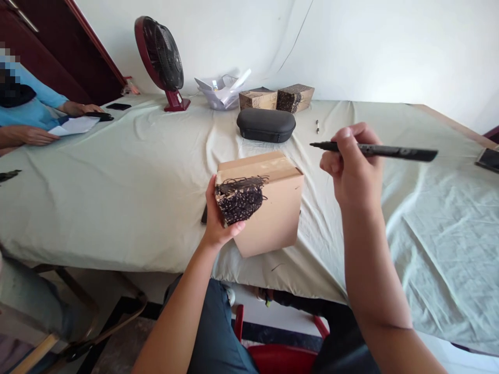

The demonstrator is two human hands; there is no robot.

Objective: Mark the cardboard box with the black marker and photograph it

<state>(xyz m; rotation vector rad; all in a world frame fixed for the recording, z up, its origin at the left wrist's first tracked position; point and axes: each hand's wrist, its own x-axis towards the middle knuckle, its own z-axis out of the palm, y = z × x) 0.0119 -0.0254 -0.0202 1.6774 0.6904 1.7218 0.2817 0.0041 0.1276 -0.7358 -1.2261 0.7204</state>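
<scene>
At the centre of the frame, cardboard box [273, 205]: leaned at a tilt near the front edge of the counter [117, 208], turned with one broad side toward the lower right.
Scribbled patch [241, 205]: spread thick and black over the left corner, with loose loops straying right; looked nearly filled, bar pale specks.
Bare cardboard [273, 228]: ran across most of the broad side, blank except for small flecks; judged mostly unmarked, with hidden sides impossible to tell.
Left hand [219, 226]: curled firmly round the left end, with thumb along the lower edge and fingers partly hidden behind.
Right hand [356, 166]: closed in a writing grip, right of centre.
Black marker [401, 151]: pinched there, pointed left, with uncapped tip in the air, apart from the box.
Rear boxes: stood side by side at upper centre, one lightly looped [257, 97], one heavily blackened [295, 98].
Black case [266, 124]: lay just in front.
Co-worker's hand [37, 136]: held white paper [78, 125], upper left.
</scene>
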